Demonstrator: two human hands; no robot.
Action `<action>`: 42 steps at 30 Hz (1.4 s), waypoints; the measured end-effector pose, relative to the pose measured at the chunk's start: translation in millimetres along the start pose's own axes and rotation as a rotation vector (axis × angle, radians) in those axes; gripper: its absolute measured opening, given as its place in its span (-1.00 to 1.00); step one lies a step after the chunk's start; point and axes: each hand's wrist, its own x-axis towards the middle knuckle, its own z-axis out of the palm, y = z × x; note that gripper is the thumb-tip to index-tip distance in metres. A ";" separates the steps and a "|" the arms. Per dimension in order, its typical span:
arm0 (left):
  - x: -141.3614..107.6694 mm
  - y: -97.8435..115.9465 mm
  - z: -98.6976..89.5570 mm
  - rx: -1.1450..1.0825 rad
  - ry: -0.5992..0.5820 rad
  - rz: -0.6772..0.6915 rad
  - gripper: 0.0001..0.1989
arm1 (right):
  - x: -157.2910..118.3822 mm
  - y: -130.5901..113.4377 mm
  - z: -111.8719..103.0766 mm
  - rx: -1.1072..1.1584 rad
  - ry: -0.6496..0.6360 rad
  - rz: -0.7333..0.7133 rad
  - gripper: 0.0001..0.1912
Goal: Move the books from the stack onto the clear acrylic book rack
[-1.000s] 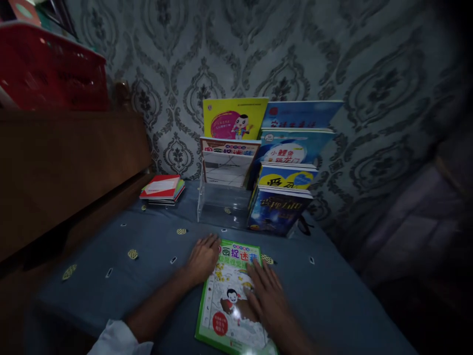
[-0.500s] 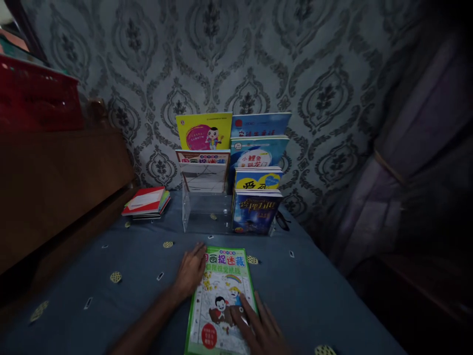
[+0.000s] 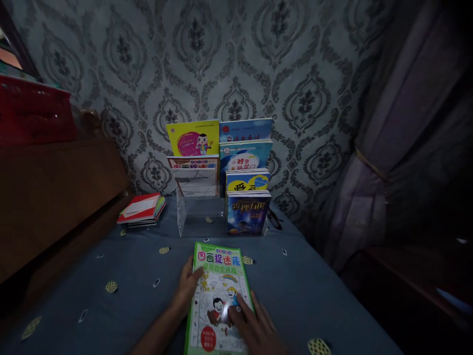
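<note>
A green-bordered picture book (image 3: 218,291) lies at the bottom centre, its cover facing up. At its upper left edge my left hand (image 3: 187,286) grips the book, with the thumb on the cover and the other fingers around the side. My right hand (image 3: 254,323) rests on the lower right of the cover, fingers spread, some over the right edge. Beyond the book stands a clear tiered rack (image 3: 199,217). Its left side holds a yellow book (image 3: 192,138) and others; its right side holds several books, with a dark blue one (image 3: 247,214) in front.
A small stack of books with a red top (image 3: 142,207) lies left of the rack. Dark glasses (image 3: 274,220) lie at the rack's right. A brown wooden headboard (image 3: 59,192) stands at the left, a tied curtain (image 3: 358,197) at the right.
My left hand has moved from lying at the book's top left corner to gripping its left edge, thumb on top. The book's upper end looks slightly raised. The camera view has shifted.
</note>
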 end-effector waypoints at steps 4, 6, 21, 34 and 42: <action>-28.5 1.5 8.7 -0.057 -0.042 -0.076 -0.25 | -4.5 -4.4 22.6 0.005 0.056 0.081 -0.26; -38.9 2.9 9.6 -0.089 -0.062 -0.112 -0.24 | -6.7 -6.6 37.1 0.075 0.081 0.129 -0.21; -71.7 44.6 25.7 -0.130 -0.137 -0.151 -0.36 | 51.9 -0.1 -70.0 0.774 -0.206 0.491 0.04; -57.4 78.4 20.6 0.187 -0.338 0.148 -0.50 | 117.9 -0.2 -87.7 1.169 0.262 0.660 -0.49; -42.1 79.5 10.2 0.290 -0.349 0.137 -0.56 | 128.3 -9.0 -92.9 1.087 0.410 0.642 -0.65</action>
